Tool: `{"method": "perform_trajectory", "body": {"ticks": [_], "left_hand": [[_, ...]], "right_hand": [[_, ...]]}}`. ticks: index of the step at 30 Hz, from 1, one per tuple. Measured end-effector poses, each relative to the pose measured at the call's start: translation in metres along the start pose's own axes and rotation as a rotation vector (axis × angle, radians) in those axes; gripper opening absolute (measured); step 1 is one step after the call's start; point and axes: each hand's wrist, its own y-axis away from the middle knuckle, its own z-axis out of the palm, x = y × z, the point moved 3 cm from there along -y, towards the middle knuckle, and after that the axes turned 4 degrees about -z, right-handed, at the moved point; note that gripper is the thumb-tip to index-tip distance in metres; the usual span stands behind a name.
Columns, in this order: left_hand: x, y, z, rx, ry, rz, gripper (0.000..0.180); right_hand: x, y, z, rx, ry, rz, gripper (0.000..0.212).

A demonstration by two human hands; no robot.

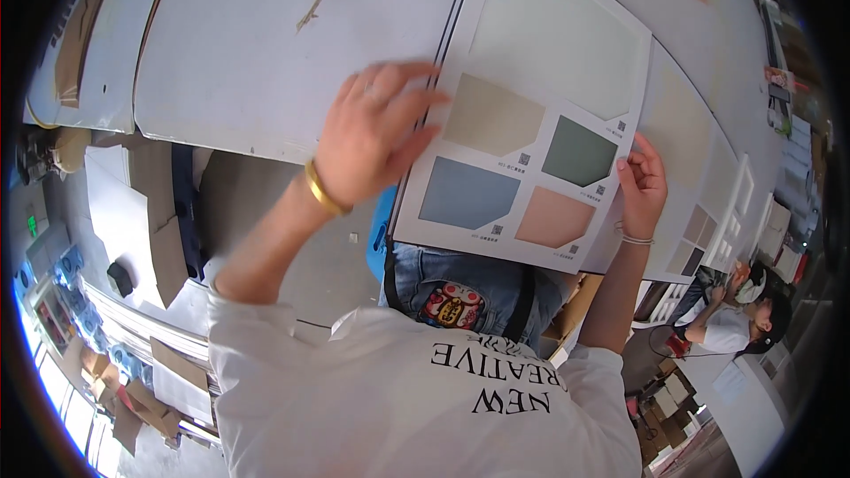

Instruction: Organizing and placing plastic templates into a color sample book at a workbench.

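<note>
In front of me lies a large colour sample book [416, 222], with a stiff white page [537, 158] facing up. The page carries a big pale swatch [558, 31] at the top, with beige [493, 115], green [579, 151], blue [468, 194] and pink [554, 217] swatches below. My right hand [645, 181] grips the page's right edge, thumb on top and fingers partly hidden behind. By the dark spine on the left, my left hand [376, 119] hovers with fingers apart, slightly blurred and holding nothing.
The book rests on a white table [266, 44] with a worn patch and a seam. More swatch pages [695, 142] lie at right. Cardboard and boxes [142, 389] crowd the floor at left. A person in a dark cap [730, 323] is at the far right.
</note>
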Motion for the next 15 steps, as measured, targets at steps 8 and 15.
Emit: {"method": "perform_trajectory", "body": {"ticks": [8, 15], "left_hand": [[-0.047, -0.084, 0.033, -0.087, -0.039, 0.048, 0.052], [-0.06, -0.1, 0.045, -0.075, -0.122, 0.042, 0.046]], "right_hand": [[0.002, 0.002, -0.001, 0.001, -0.043, 0.007, 0.042], [-0.001, 0.002, 0.0, 0.006, -0.034, 0.009, 0.041]]}}
